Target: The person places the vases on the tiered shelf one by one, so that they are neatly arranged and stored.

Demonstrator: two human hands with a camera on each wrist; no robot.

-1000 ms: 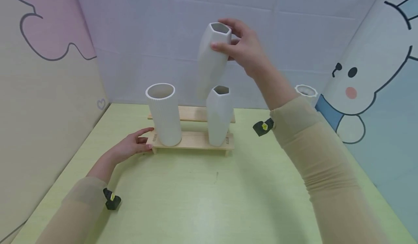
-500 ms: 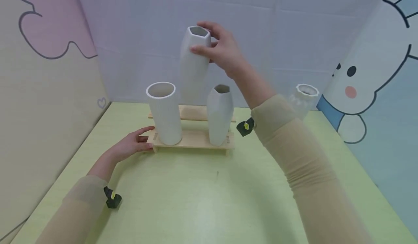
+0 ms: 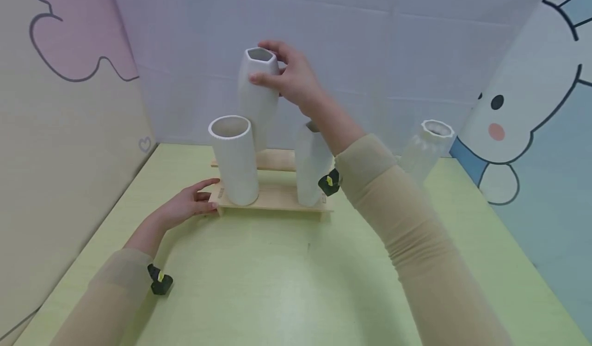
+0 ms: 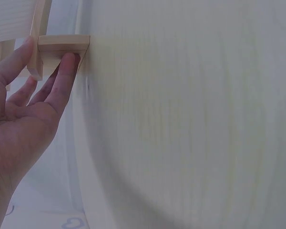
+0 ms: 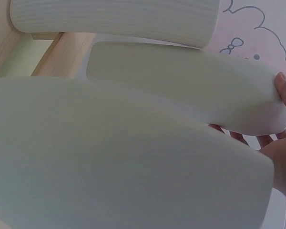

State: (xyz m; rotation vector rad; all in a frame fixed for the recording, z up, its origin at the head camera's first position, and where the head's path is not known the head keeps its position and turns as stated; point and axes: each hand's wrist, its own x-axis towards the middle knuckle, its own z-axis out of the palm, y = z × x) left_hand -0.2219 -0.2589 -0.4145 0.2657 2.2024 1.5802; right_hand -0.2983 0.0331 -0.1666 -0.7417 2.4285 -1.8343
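Note:
My right hand (image 3: 296, 78) grips a white faceted vase (image 3: 259, 96) with a five-sided mouth near its top, thumb in front and fingers behind. It hangs upright, close over the back board of a small two-tier wooden rack (image 3: 275, 199). At the rack's left end, my left hand (image 3: 181, 208) holds the edge of the lower board between thumb and fingers. On that board stand a ribbed white cylinder vase (image 3: 235, 166) at left and a second faceted white vase (image 3: 309, 166) at right, partly hidden by my right forearm. In the right wrist view the held vase (image 5: 181, 86) lies between these two.
Another white vase (image 3: 427, 145) with a scalloped rim stands at the back right of the pale table (image 3: 259, 284), partly behind my right sleeve. A white cloth wall (image 3: 342, 37) rises behind the table, with printed panels on both sides.
My right hand has carried the faceted vase leftward and slightly down, from above the right-hand vase to above the rack's middle. The left hand has stayed at the rack's end.

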